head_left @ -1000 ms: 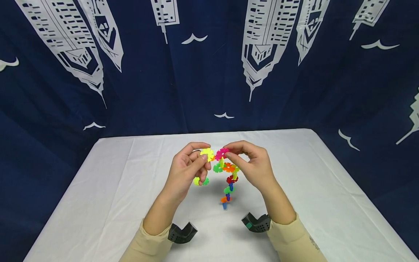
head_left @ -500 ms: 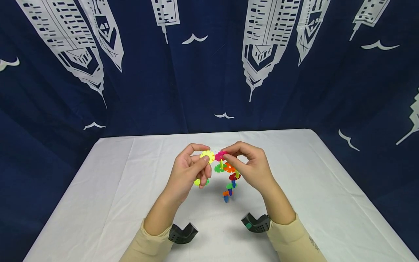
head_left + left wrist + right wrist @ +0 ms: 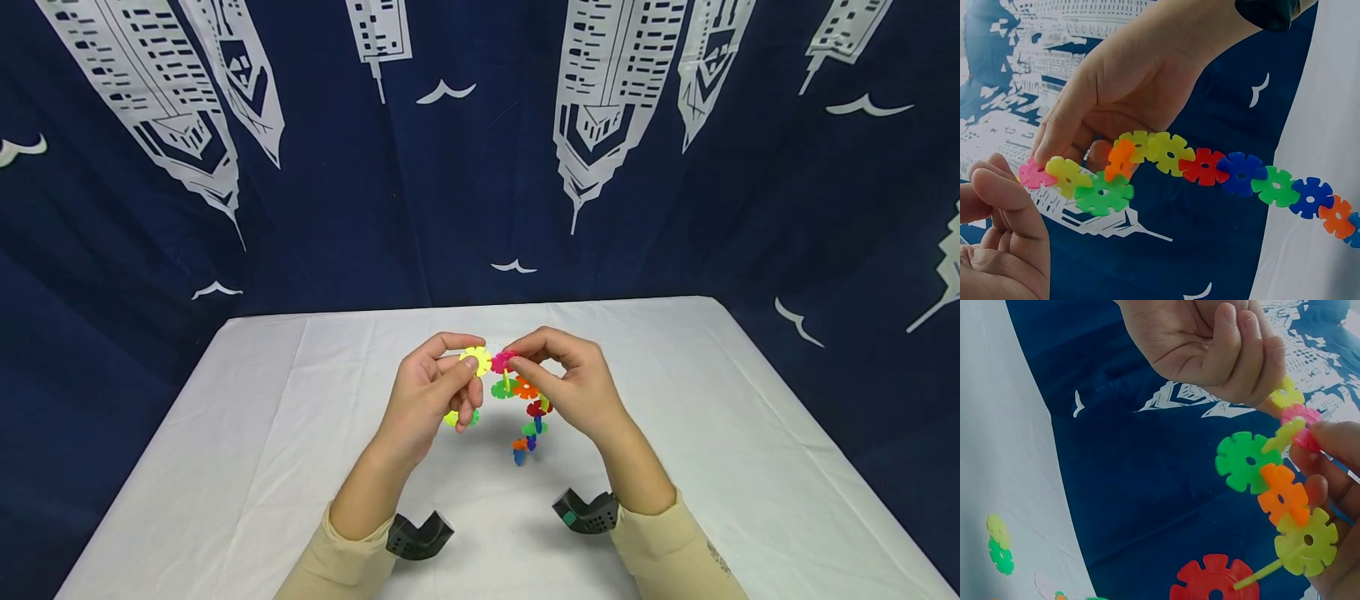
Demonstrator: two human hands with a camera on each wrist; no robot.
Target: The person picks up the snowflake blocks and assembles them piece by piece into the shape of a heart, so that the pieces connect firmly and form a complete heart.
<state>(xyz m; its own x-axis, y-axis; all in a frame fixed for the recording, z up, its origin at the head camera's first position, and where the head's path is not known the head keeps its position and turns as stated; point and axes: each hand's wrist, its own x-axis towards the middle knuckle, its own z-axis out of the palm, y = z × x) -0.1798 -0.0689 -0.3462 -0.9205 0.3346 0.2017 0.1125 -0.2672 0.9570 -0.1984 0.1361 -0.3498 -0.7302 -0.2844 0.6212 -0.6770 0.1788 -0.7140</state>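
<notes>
In the head view, my left hand (image 3: 427,387) pinches a yellow flower-shaped interlocking disc (image 3: 477,361) between thumb and index finger. The right hand (image 3: 576,377) pinches a pink disc (image 3: 502,361), whose edge is right at the yellow one. From the pink disc hangs a chain of joined discs: yellow (image 3: 1069,177), green (image 3: 1104,194), orange (image 3: 1120,160), two more yellow, then red (image 3: 1204,167), blue (image 3: 1242,174) and several others. The chain's blue end (image 3: 519,457) dangles over the table. In the left wrist view, left fingers hide the held yellow disc.
A joined yellow and green disc pair (image 3: 999,544) lies on the white-covered table (image 3: 225,467), partly behind my left fingers in the head view. More discs show at the right wrist view's lower edge. A dark blue curtain (image 3: 465,183) with white buildings hangs behind the table.
My right hand has moved slightly left, bringing the pink disc up to the yellow disc's edge. The hanging chain has swung, its lower end going up and a little right. The left hand is nearly still.
</notes>
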